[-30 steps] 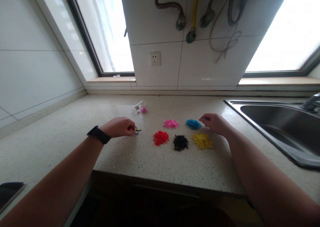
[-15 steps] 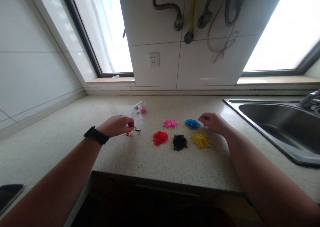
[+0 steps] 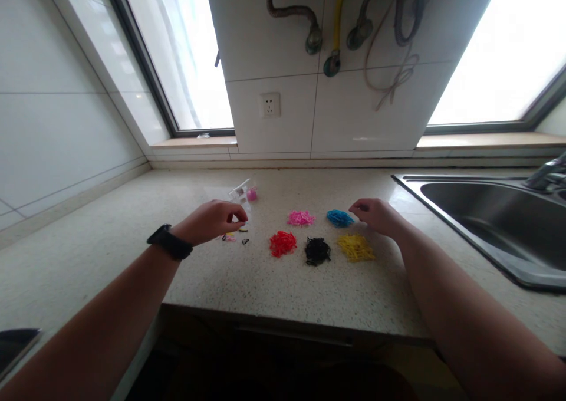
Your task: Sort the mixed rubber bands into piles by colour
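My left hand (image 3: pixel 216 221), a dark watch (image 3: pixel 170 242) on its wrist, hovers over a few loose, mixed-colour bands (image 3: pixel 229 237) on the counter. Its thumb and index finger pinch together; anything between them is too small to make out. At the right edge of the blue pile of small elastic bands (image 3: pixel 339 218), my right hand (image 3: pixel 375 215) is closed in a pinch, its fingertips' content hidden. Between the hands lie a pink pile (image 3: pixel 301 218), a red pile (image 3: pixel 283 243), a black pile (image 3: pixel 317 251) and a yellow pile (image 3: pixel 356 247) of similar bands.
Behind my left hand lies a clear plastic packet (image 3: pixel 240 191) beside a small pink object (image 3: pixel 252 194). A steel sink (image 3: pixel 481 224) is set into the counter (image 3: pixel 265 295) at right. Hoses and a socket (image 3: pixel 270 105) are on the tiled wall.
My left hand's fingers have shifted slightly right and extended over the loose bands; a small black band now lies separate there. My right hand stays beside the blue pile.
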### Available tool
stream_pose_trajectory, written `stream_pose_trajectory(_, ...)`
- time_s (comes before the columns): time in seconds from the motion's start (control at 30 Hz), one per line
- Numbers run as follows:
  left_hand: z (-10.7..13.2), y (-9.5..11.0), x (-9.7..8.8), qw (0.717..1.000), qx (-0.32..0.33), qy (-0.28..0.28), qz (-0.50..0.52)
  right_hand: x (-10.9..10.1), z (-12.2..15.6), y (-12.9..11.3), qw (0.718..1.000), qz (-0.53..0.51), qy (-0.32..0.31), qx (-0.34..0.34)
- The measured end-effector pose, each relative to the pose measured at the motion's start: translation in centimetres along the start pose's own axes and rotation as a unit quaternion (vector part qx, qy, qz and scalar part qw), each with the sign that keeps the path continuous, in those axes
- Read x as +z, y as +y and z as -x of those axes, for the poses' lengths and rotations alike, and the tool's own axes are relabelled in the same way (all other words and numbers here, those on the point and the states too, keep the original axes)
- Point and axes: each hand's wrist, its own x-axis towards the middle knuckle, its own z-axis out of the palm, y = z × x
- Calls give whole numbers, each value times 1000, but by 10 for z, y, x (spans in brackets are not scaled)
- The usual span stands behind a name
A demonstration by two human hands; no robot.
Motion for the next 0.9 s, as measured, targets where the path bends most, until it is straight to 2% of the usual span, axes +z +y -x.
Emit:
stream_pose_trajectory(0.1, 1, 19, 0, 995, -6, 24, 98, 1, -1, 3, 1000, -9, 5, -7)
stream_pose_trajectory(0.2, 1, 40, 2, 971, -19, 35, 236, 3, -2, 6, 1000, -18, 9, -15)
stream_pose_trajectory(0.27, 1, 54, 5, 942, -25, 51, 331, 3, -2, 6, 1000, -19, 10, -19)
stream_pose_trajectory(0.37, 1, 73, 10, 882, -36, 81, 462, 3, -2, 6, 1000, -17, 14, -21)
stream_pose_trajectory(0.5, 2, 91, 17, 802, -45, 80, 591, 4, -2, 7, 1000, -11, 15, -20)
stream_pose_trajectory(0.6, 4, 99, 20, 774, -48, 72, 628, 4, -2, 6, 1000, -6, 13, -16)
stream_pose_trajectory(0.7, 4, 103, 21, 789, -46, 67, 609, 5, -3, 4, 1000, 2, 14, -18)
stream_pose_trajectory(0.9, -14, 115, 21, 882, -26, 79, 464, 7, -6, -2, 1000, 2, 27, -14)
